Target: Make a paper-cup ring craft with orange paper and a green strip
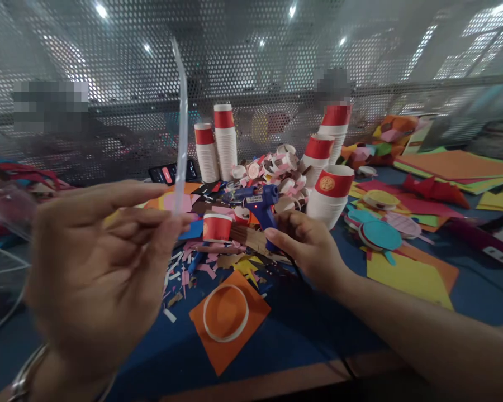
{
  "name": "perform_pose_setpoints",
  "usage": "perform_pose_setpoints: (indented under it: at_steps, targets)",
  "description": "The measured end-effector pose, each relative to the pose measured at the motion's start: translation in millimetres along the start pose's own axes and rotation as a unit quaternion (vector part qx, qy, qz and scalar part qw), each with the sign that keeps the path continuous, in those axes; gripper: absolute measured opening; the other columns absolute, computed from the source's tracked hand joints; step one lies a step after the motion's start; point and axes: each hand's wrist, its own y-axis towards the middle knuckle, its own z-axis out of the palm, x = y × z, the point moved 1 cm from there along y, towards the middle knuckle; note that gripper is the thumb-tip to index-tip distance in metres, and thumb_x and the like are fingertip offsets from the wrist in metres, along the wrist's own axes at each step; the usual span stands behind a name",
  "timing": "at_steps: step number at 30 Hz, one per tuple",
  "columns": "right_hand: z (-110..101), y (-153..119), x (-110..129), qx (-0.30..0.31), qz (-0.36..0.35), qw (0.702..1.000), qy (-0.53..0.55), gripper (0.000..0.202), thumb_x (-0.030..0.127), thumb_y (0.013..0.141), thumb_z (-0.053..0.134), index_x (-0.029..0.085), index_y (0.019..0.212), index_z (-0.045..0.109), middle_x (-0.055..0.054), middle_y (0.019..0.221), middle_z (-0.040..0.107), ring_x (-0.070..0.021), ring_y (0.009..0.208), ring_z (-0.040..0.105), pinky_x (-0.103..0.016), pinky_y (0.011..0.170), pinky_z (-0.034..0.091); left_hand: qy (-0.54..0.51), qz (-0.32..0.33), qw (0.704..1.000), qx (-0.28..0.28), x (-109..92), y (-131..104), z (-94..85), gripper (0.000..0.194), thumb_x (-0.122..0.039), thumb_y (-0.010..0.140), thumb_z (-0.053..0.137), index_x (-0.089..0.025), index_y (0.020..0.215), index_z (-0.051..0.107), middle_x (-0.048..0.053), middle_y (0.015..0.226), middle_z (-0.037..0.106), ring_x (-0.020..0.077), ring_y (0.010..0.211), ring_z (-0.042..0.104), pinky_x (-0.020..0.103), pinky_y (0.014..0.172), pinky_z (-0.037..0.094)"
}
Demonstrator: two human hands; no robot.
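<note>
Near edge: orange paper (218, 356), white ring (226, 339) on it, corner just short of the tabletop (159, 357) edge, bare blue either side. Left hand (96, 268), left: grip pinching clear bent stick (181, 128), raised. Right hand (305, 245): grip around blue glue gun (262, 209), centre, nozzle left. Paper scraps (207, 269) crowd below; beyond, cup stacks (329, 206) leave little room far right of gun.

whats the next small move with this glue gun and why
Probably bring the clear stick to the rear of the blue glue gun: the left hand pinches the stick, the right hand holds the gun, and none visibly protrudes behind it.
</note>
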Motion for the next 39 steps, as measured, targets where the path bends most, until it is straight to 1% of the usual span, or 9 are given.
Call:
perform_pose_setpoints:
  at_steps: [4,9,12,15,19,23,27,34,39]
  targets:
    - [2,1,2,0.004,-0.030,0.999,-0.020,0.034,0.048,0.081,0.079,0.019,0.084,0.062,0.004,0.066,0.047,-0.0121,0.060,0.040,-0.027,0.053,0.035,-0.007,0.041,0.997,0.067,-3,-9,32.6,0.047,0.003,0.084,0.079,-0.022,0.121,0.067,-0.002,0.108,0.075,0.0085,0.090,0.076,0.016,0.085,0.064]
    - [5,0,3,0.018,-0.043,0.999,-0.013,0.029,0.044,0.080,0.079,0.020,0.085,0.063,0.003,0.068,0.051,-0.0130,0.060,0.043,-0.027,0.053,0.037,0.027,0.045,0.984,0.172,9,-27,44.3,0.029,-0.007,0.089,0.078,-0.025,0.111,0.072,-0.001,0.100,0.076,0.0151,0.087,0.077,0.027,0.079,0.065]
    - [8,-3,5,0.050,-0.036,0.998,0.015,0.027,0.041,0.080,0.082,0.021,0.088,0.067,-0.001,0.076,0.062,-0.0163,0.069,0.055,-0.029,0.061,0.047,0.048,0.077,0.978,0.187,9,-34,47.0,0.023,-0.008,0.088,0.078,-0.027,0.102,0.076,-0.001,0.092,0.078,0.0173,0.084,0.075,0.030,0.078,0.061]
    - [11,-8,7,0.054,-0.042,0.997,0.040,0.027,0.039,0.080,0.083,0.021,0.096,0.070,-0.004,0.089,0.069,-0.0192,0.081,0.063,-0.032,0.073,0.053,0.048,-0.015,0.985,0.166,10,-38,48.5,0.015,-0.015,0.088,0.080,-0.028,0.095,0.079,0.000,0.089,0.080,0.0189,0.082,0.075,0.031,0.077,0.060]
    - [13,-12,8,0.039,-0.045,0.998,0.015,0.025,0.037,0.081,0.080,0.022,0.096,0.068,-0.004,0.085,0.068,-0.0192,0.077,0.063,-0.034,0.071,0.054,0.019,-0.145,0.980,0.132,10,-42,49.4,0.003,-0.027,0.087,0.082,-0.028,0.090,0.081,0.002,0.086,0.081,0.0215,0.077,0.076,0.035,0.076,0.062]
    - [15,-13,7,0.049,-0.035,0.998,0.017,0.025,0.039,0.082,0.078,0.023,0.098,0.068,-0.004,0.089,0.072,-0.0211,0.079,0.068,-0.036,0.074,0.057,-0.050,-0.257,0.962,0.084,13,-43,50.8,0.013,-0.031,0.081,0.088,-0.024,0.085,0.077,0.002,0.079,0.080,0.0192,0.070,0.076,0.029,0.069,0.062]
    - [13,-14,8,0.040,-0.042,0.998,-0.040,0.030,0.042,0.083,0.079,0.022,0.105,0.070,-0.007,0.101,0.075,-0.0232,0.086,0.070,-0.036,0.076,0.058,-0.163,-0.370,0.913,0.060,24,-44,53.3,0.029,-0.031,0.072,0.094,-0.021,0.083,0.070,-0.002,0.076,0.075,0.0135,0.067,0.073,0.022,0.066,0.061]
    - [15,-15,14,0.041,-0.062,0.993,-0.092,0.022,0.036,0.083,0.076,0.022,0.099,0.070,-0.005,0.091,0.075,-0.0195,0.077,0.069,-0.031,0.067,0.055,-0.233,-0.437,0.867,0.043,29,-47,57.1,0.044,-0.030,0.064,0.100,-0.020,0.083,0.061,-0.004,0.073,0.071,0.0103,0.068,0.069,0.019,0.067,0.061]
    - [16,-13,12,0.053,-0.058,0.989,-0.124,0.023,0.035,0.081,0.076,0.021,0.098,0.071,-0.006,0.091,0.077,-0.0210,0.078,0.070,-0.035,0.071,0.057,-0.285,-0.476,0.831,0.043,25,-49,61.2,0.047,-0.026,0.061,0.101,-0.019,0.077,0.057,-0.006,0.072,0.068,0.0082,0.067,0.066,0.019,0.068,0.059]
